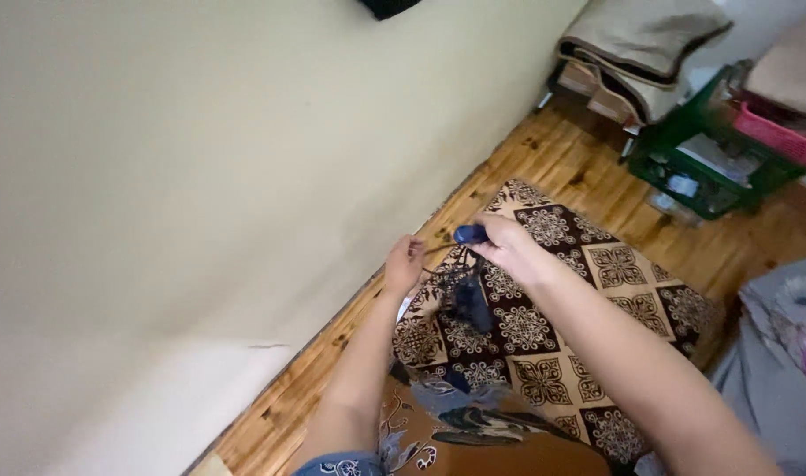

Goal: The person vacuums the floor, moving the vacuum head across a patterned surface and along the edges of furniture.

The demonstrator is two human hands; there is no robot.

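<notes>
My right hand (pixel 507 244) is closed around a small dark blue object (pixel 470 234), held above a patterned brown and cream mat (pixel 588 326). My left hand (pixel 404 263) is just to its left, fingers pinched on a thin dark strand or stick (pixel 438 249) that runs toward the blue object. Below both hands a dark tangled piece (pixel 469 300) hangs or lies over the mat; its exact shape is unclear. Both forearms reach up from the bottom of the view.
A plain cream wall (pixel 200 176) fills the left side. Wooden floor (pixel 570 159) runs beside it. Folded beige cushions (pixel 641 44), a green crate (pixel 711 167) and a pink basket (pixel 777 132) stand at the top right. Grey floral bedding (pixel 782 344) lies at right.
</notes>
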